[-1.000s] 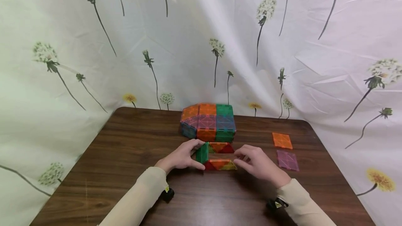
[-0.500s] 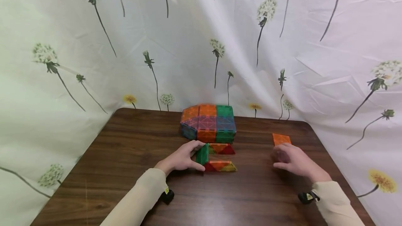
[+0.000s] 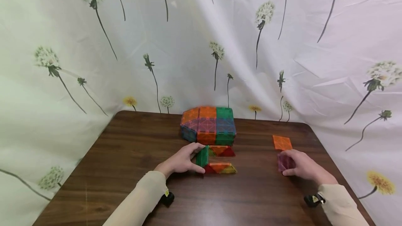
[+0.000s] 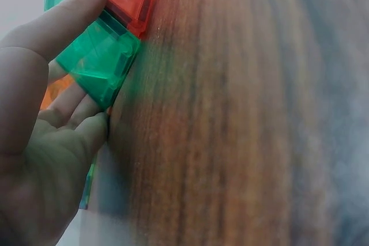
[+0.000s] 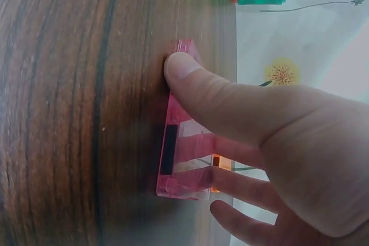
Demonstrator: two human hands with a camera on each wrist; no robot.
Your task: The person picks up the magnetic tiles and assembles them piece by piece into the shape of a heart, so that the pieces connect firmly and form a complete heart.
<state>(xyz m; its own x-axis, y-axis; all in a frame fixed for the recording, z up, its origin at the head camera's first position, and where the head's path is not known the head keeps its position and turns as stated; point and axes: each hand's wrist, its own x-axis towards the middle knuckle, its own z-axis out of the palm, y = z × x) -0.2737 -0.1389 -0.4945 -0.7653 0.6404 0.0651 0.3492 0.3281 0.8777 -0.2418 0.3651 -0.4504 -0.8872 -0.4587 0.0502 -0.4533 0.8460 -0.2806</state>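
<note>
My left hand point(image 3: 181, 160) holds a standing green magnetic tile point(image 3: 202, 157), thumb at the near end and fingers at the far end. From that tile two low walls of triangular magnetic tiles run rightward: a far wall point(image 3: 221, 151) and a near wall point(image 3: 219, 167), in red, orange and other colours. In the left wrist view the thumb lies across the green tile point(image 4: 95, 56). Over on the right, my right hand point(image 3: 305, 167) pinches a purple square magnetic tile point(image 3: 283, 163). The right wrist view has this tile point(image 5: 176, 110) tilted up on edge, thumb on its near side, fingers behind.
Behind the low walls stands a larger closed block of magnetic tiles point(image 3: 207, 125). A flat orange square tile point(image 3: 282, 142) lies just beyond my right hand. The wooden table point(image 3: 125, 142) ends against a flower-printed curtain point(image 3: 188, 44).
My right hand has left the open right end of the low walls, moved right to the purple tile and taken hold of it, tilting it up. The left hand stays on the green tile.
</note>
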